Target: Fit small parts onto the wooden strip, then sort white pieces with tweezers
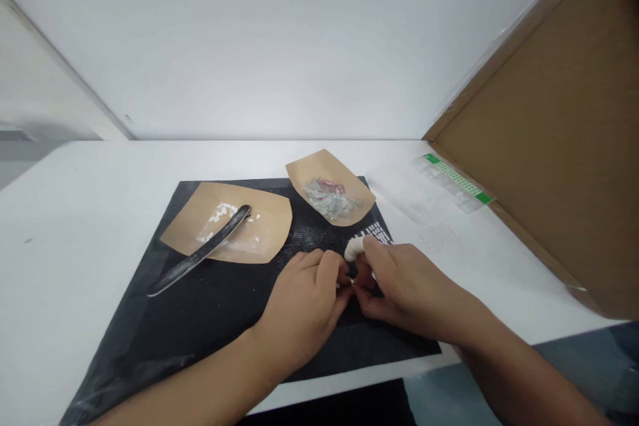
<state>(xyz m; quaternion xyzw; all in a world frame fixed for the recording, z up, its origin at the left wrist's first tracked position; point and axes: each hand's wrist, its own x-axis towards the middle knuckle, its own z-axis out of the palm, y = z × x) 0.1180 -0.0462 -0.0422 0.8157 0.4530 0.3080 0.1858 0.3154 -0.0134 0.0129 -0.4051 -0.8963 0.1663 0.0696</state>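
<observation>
My left hand [307, 299] and my right hand [399, 286] meet above the black mat [224, 319], fingertips pinched close together. Between them shows a tiny white piece [352, 282], too small to make out fully. A white finger cot [354, 248] covers the index finger of my right hand. Just behind that hand, short white pieces [379, 233] lie in rows on the mat. To the left, a curved black nail file [204, 249] rests partly across a brown paper tray [269, 226] that holds small white chips [222, 212].
A second brown paper tray [319, 163], at the mat's back edge, contains crumpled pale and reddish scraps [329, 198]. A clear plastic sheet with a green strip [456, 176] lies at the right, beside a brown cardboard panel [549, 146]. A white wall [279, 46] stands behind the white table [44, 266].
</observation>
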